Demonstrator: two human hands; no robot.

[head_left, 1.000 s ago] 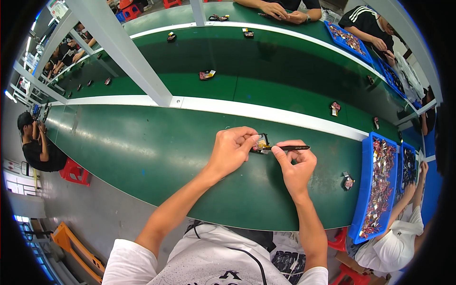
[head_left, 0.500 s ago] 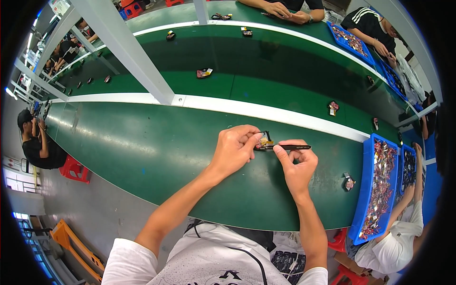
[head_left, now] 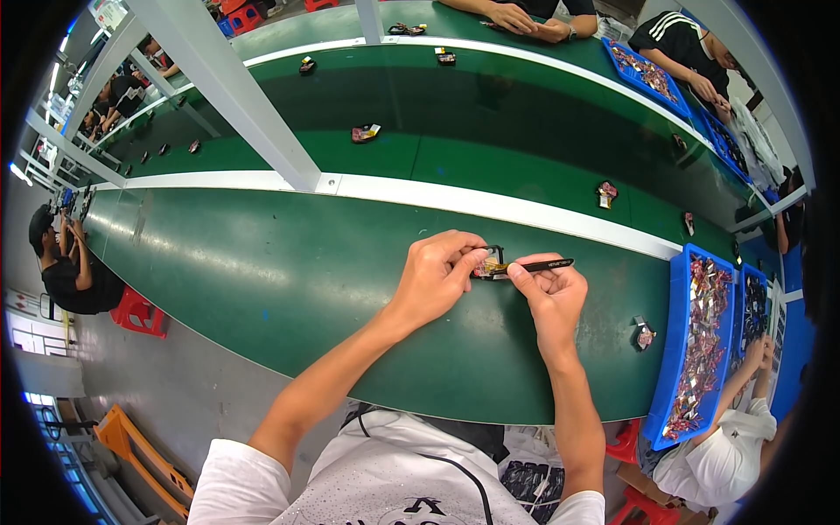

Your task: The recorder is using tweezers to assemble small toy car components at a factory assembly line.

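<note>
Grey floor (head_left: 223,385) flanks the green table (head_left: 219,262) (glossy) — right hand (head_left: 555,289) above.

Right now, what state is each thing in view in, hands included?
Left hand: closed on the small part
Right hand: closed on the slim black tool
Small part: held, partly hidden by fingers
Slim black tool: held, one end at the small part
Loose unit: lying unheld on the green table
Near blue bin: filled with small pieces

Red stool (head_left: 136,313), 1 orange metal frame (head_left: 112,427), slanted white post (head_left: 227,89)
</note>
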